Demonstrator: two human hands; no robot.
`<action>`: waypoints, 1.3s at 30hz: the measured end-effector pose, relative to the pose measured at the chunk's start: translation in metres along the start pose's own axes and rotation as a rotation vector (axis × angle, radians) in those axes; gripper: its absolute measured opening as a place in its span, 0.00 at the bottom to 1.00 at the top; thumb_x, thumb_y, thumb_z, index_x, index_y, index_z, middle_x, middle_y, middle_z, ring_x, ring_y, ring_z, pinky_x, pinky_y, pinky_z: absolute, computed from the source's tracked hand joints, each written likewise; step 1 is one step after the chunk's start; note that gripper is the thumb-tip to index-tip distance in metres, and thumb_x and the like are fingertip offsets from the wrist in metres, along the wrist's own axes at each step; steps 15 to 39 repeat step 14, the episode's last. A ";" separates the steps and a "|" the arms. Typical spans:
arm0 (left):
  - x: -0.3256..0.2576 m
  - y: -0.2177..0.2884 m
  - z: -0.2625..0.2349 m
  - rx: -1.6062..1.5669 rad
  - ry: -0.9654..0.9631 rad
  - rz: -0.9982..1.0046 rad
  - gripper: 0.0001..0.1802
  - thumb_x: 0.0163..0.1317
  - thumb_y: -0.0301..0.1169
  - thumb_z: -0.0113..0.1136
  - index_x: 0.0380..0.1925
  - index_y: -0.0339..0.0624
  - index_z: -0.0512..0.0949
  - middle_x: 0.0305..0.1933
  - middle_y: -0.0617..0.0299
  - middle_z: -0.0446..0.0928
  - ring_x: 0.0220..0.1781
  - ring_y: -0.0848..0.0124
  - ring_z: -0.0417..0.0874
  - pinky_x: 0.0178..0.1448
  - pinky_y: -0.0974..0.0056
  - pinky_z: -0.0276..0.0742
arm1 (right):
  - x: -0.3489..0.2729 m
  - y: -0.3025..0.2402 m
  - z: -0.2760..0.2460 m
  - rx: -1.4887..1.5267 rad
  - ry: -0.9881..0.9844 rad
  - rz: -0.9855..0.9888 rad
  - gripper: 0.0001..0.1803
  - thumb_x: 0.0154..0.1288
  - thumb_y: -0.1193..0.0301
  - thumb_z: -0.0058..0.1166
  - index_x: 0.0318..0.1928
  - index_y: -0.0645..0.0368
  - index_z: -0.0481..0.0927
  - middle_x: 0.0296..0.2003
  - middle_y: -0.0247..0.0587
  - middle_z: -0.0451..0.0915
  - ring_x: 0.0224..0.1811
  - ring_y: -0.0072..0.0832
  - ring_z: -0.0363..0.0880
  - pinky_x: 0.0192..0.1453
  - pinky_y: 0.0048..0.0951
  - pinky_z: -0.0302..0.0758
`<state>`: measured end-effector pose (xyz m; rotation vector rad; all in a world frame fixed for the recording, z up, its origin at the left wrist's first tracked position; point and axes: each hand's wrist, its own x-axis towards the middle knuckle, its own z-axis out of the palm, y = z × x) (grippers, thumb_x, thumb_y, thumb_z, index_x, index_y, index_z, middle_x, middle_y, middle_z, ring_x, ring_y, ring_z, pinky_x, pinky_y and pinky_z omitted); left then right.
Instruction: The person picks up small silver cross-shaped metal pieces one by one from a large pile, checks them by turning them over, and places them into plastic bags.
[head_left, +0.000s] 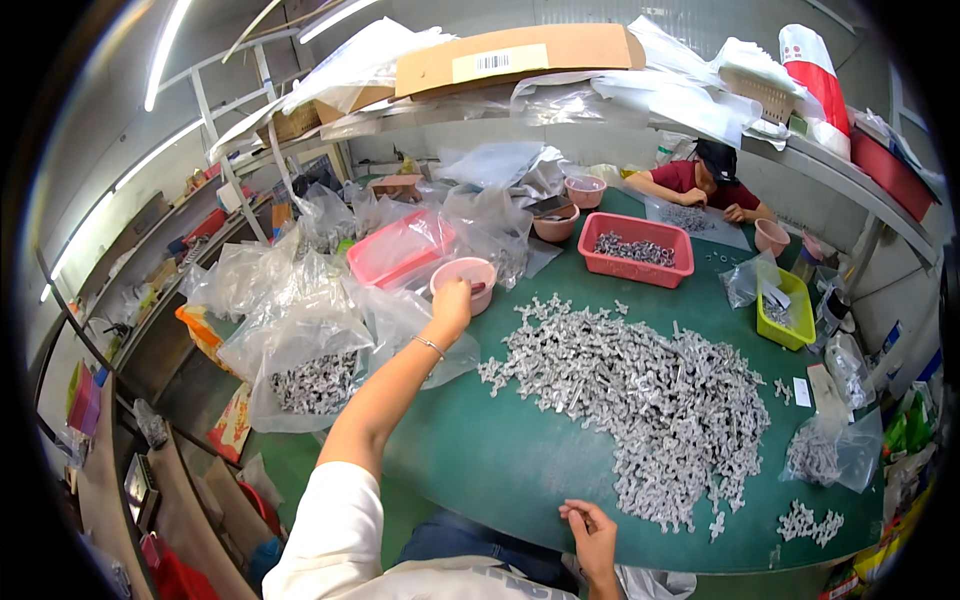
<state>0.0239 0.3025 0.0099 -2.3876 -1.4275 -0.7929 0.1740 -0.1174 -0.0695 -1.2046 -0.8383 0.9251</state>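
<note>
My left arm stretches forward to a round pink bowl (482, 270) at the middle of the table. My left hand (452, 306) is closed at the bowl's near rim, beside a small dark reddish thing too small to name. Near the table's front edge, my right hand (592, 532) hangs with its fingers curled in toward the thumb; anything between them is hidden. A wide pile of small grey metal parts (640, 400) spreads over the green table (480, 450), ahead and to the right of my right hand.
A pink tray (684, 262) and a yellow-green basket (783, 331) hold grey parts. Clear plastic bags (290, 340) crowd the left side, one with parts inside. A co-worker (700, 180) bends over parts across the table. A shelf with a cardboard box (520, 55) spans above.
</note>
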 end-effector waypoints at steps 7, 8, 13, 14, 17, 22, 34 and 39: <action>0.030 0.002 0.025 0.287 -0.107 0.093 0.05 0.44 0.28 0.58 0.22 0.41 0.81 0.31 0.51 0.78 0.36 0.60 0.80 0.38 0.59 0.75 | 0.011 -0.012 -0.011 -0.017 0.052 0.051 0.09 0.61 0.78 0.48 0.41 0.69 0.76 0.33 0.42 0.79 0.35 0.23 0.77 0.42 0.22 0.71; 0.032 -0.001 0.027 0.285 -0.104 0.091 0.05 0.44 0.28 0.58 0.22 0.41 0.81 0.30 0.51 0.78 0.36 0.59 0.80 0.37 0.59 0.75 | 0.012 -0.010 -0.011 -0.013 0.063 0.060 0.09 0.61 0.78 0.47 0.41 0.69 0.76 0.33 0.42 0.79 0.35 0.23 0.77 0.42 0.21 0.71; 0.042 -0.024 0.032 0.149 -0.080 -0.111 0.05 0.43 0.29 0.59 0.21 0.42 0.80 0.31 0.54 0.78 0.37 0.58 0.78 0.41 0.56 0.73 | 0.017 -0.005 -0.001 0.030 0.098 0.101 0.09 0.61 0.78 0.47 0.41 0.68 0.76 0.33 0.42 0.79 0.35 0.23 0.77 0.43 0.22 0.71; 0.040 -0.029 0.031 0.149 -0.083 -0.117 0.05 0.43 0.29 0.59 0.21 0.42 0.80 0.31 0.54 0.78 0.37 0.58 0.78 0.41 0.56 0.73 | 0.020 -0.005 0.001 0.036 0.089 0.091 0.09 0.62 0.78 0.47 0.41 0.68 0.76 0.33 0.42 0.79 0.35 0.23 0.77 0.43 0.22 0.71; 0.040 -0.029 0.031 0.149 -0.083 -0.117 0.05 0.43 0.29 0.59 0.21 0.42 0.80 0.31 0.54 0.78 0.37 0.58 0.78 0.41 0.56 0.73 | 0.020 -0.005 0.001 0.036 0.089 0.091 0.09 0.62 0.78 0.47 0.41 0.68 0.76 0.33 0.42 0.79 0.35 0.23 0.77 0.43 0.22 0.71; 0.040 -0.029 0.031 0.149 -0.083 -0.117 0.05 0.43 0.29 0.59 0.21 0.42 0.80 0.31 0.54 0.78 0.37 0.58 0.78 0.41 0.56 0.73 | 0.020 -0.005 0.001 0.036 0.089 0.091 0.09 0.62 0.78 0.47 0.41 0.68 0.76 0.33 0.42 0.79 0.35 0.23 0.77 0.43 0.22 0.71; 0.040 -0.029 0.031 0.149 -0.083 -0.117 0.05 0.43 0.29 0.59 0.21 0.42 0.80 0.31 0.54 0.78 0.37 0.58 0.78 0.41 0.56 0.73 | 0.020 -0.005 0.001 0.036 0.089 0.091 0.09 0.62 0.78 0.47 0.41 0.68 0.76 0.33 0.42 0.79 0.35 0.23 0.77 0.43 0.22 0.71; 0.040 -0.029 0.031 0.149 -0.083 -0.117 0.05 0.43 0.29 0.59 0.21 0.42 0.80 0.31 0.54 0.78 0.37 0.58 0.78 0.41 0.56 0.73 | 0.020 -0.005 0.001 0.036 0.089 0.091 0.09 0.62 0.78 0.47 0.41 0.68 0.76 0.33 0.42 0.79 0.35 0.23 0.77 0.43 0.22 0.71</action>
